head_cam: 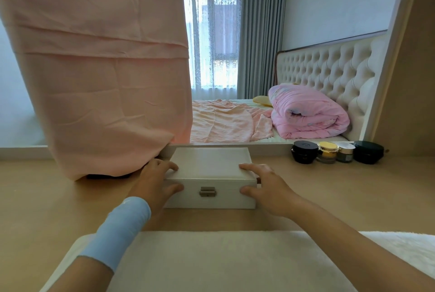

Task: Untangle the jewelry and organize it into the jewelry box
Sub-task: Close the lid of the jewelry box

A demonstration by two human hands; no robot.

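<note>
A closed white jewelry box [210, 169] with a small metal clasp on its front stands on the wooden tabletop, just in front of a mirror. My left hand [155, 182] grips the box's left end, fingers over the lid edge and thumb on the front face. At the right end my right hand [266, 188] holds the box the same way. A light blue band wraps my left wrist. No jewelry is in view.
A pink cloth [98, 68] hangs over the mirror's left part, down to the tabletop. Several cosmetic jars [334, 151] stand at the back right. A white fluffy mat [211, 261] lies on the near side. The mirror reflects a bed.
</note>
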